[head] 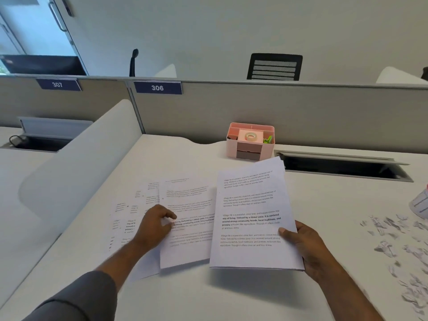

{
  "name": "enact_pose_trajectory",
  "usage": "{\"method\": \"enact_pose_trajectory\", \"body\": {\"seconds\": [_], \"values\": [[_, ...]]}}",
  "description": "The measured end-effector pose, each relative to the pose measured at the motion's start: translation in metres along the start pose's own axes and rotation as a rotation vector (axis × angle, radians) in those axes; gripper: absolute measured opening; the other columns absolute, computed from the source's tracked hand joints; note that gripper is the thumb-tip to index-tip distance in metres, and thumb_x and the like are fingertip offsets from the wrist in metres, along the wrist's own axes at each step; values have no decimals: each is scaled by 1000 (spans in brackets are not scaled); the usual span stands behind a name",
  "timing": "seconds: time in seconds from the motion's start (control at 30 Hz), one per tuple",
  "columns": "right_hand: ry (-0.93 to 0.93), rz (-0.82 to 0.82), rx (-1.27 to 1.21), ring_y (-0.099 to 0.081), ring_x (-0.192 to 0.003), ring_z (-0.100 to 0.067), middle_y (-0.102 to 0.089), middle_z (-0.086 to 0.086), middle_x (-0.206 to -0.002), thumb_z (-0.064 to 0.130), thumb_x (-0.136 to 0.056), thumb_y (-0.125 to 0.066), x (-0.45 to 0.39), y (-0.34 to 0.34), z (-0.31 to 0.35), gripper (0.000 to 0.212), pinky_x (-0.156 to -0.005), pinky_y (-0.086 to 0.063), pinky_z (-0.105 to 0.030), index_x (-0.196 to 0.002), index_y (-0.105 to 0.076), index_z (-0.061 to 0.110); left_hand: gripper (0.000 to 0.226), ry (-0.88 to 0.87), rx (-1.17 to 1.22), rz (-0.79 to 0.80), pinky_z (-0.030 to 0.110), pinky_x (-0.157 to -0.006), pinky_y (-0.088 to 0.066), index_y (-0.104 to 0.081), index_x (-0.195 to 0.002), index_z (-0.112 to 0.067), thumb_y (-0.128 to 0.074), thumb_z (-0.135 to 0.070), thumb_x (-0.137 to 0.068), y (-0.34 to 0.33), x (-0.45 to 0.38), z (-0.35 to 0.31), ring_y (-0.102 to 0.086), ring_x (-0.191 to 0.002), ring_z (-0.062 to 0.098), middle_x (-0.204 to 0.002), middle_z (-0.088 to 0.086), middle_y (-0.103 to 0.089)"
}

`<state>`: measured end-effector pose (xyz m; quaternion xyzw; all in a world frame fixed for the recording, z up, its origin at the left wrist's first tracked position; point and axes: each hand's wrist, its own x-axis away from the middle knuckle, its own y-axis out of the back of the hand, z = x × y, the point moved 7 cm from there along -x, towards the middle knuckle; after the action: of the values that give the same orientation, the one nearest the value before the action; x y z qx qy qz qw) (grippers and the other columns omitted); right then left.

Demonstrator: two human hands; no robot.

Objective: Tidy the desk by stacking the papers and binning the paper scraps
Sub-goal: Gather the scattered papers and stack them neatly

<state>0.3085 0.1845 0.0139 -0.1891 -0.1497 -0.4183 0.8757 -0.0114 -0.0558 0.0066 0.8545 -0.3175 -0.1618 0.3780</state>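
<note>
Right now my right hand [308, 246] holds a stack of printed pages [252, 218] by its lower right side, thumb on top, other fingers under it. That stack is lifted a bit off the white bench [208, 293], w/ a shadow under its near edge. My left hand [154, 225] is on the loose sheets [185, 218] lying flat to the left; its fingers are curled and pinch the top sheet near the middle. More sheets fan out under that one, going left. Paper scraps [398, 242] are spread over the bench on the right side, well apart from the pages. At the far right edge sits a white cup-like thing [420, 205], cut off, can't tell what it is. A pink desk organizer [251, 141] w/ a tape roll [250, 136] in it stands at the back by the grey divider [301, 112]. Just right of it is an open cable slot [342, 167] in the bench. A tag on the divider reads 306.
</note>
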Motion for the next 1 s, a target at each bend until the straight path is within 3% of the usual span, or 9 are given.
{"method": "enact_pose_trajectory", "body": {"seconds": [0.1,0.2,0.3,0.43,0.63,0.77,0.9,1.0], "values": [[-1,13,12,-73,-86,-33,-75,-14,-102,0,-86,-64,-3,-13,0,24,-67,-60,-35,-109,-68,5,40,37,-143,-80,35,-95,-39,-71,-111,-12,-84,-7,-74,9,-7,19,-54,-114,36,-117,13,-60],[-6,9,15,-74,-83,-31,-75,-14,-100,0,-86,-64,-6,-22,-3,23,-64,-60,-34,-108,-69,6,100,460,-351,-43,48,-114,-28,-38,-149,-17,-75,-68,-72,14,-8,56,-30,-140,39,-152,15,-35],[-8,7,22,-74,-82,-31,-75,-14,-101,0,-85,-65,-9,-27,-6,24,-64,-60,-33,-108,-68,6,132,685,-387,46,56,-119,-19,-15,-155,-14,-58,-94,-58,11,-2,74,-15,-146,48,-160,22,-17],[-8,-5,25,-73,-85,-33,-75,-14,-102,2,-83,-67,-10,-28,-8,25,-65,-60,-34,-108,-68,6,130,598,-487,145,57,-117,-22,-12,-157,-15,-51,-95,-62,-6,-7,68,-12,-148,49,-164,21,-7],[-9,-45,19,-73,-85,-34,-75,-14,-102,2,-84,-67,-9,-19,-7,26,-64,-60,-34,-110,-68,7,108,382,-536,210,49,-113,-31,-26,-154,-21,-54,-86,-73,-31,-13,33,-26,-144,35,-161,11,-22],[-1,-78,16,-72,-89,-35,-75,-14,-104,2,-85,-66,-3,-7,-5,27,-70,-59,-37,-111,-67,7,105,305,-503,200,46,-109,-36,-27,-152,-24,-64,-80,-71,-48,-10,11,-31,-139,32,-156,8,-30],[0,-109,11,-71,-90,-36,-75,-14,-103,1,-85,-65,5,3,-6,26,-73,-59,-38,-110,-67,7,117,383,-484,207,49,-103,-38,-23,-151,-26,-70,-82,-61,-60,-3,1,-35,-133,33,-150,10,-32],[3,-122,13,-71,-91,-37,-75,-14,-103,1,-86,-65,11,8,-7,25,-76,-58,-41,-110,-67,6,127,498,-460,142,53,-103,-33,-19,-150,-24,-60,-94,-53,-57,4,4,-32,-134,37,-151,13,-27]]}}
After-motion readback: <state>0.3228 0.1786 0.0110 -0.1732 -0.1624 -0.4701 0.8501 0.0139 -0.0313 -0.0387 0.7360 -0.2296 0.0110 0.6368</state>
